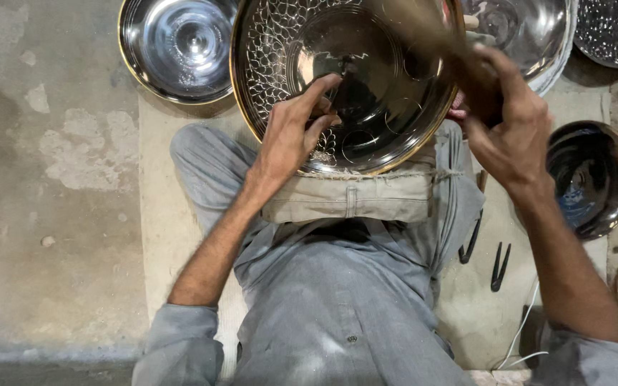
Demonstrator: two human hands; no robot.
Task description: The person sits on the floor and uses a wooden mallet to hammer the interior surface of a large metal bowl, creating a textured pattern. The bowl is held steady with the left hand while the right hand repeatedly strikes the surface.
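Left hand: fingers pinch a small tool, hard to make out, against the patterned bowl | right hand: clenched on a blurred hammer | bowl on cushion across lap; plain bowls beside.

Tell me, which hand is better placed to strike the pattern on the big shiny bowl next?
Probably the right hand: it grips a blurred wooden handle above the bowl. The left hand is busy pinching a small tool against the bowl's inside, by the pattern.

5 metal bowls (1 engraved), 2 hands.
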